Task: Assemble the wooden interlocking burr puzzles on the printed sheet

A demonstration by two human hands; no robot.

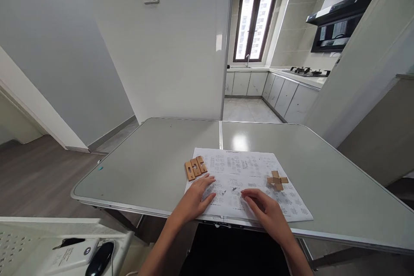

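Observation:
My left hand [196, 196] lies on the left part of a printed paper sheet [258, 159], its fingers spread and holding nothing. Just beyond its fingertips, several flat wooden puzzle pieces [195, 167] with cut-outs and numbers rest side by side, partly over the sheet's left edge. Over the sheet's front half, my right hand [263, 208] is loosely bent, with a gap between thumb and fingers and no object visible in it. To its right, wooden pieces joined into a cross-shaped puzzle [276, 180] stand on the paper. The sheet carries rows of small line drawings.
The grey folding table [181, 138] has a metal seam down its middle and a metal rim. At lower left, a white cart [26, 246] holds a white box [73, 258] and a black computer mouse [101, 259]. A wall stands behind the table, with a kitchen doorway beyond.

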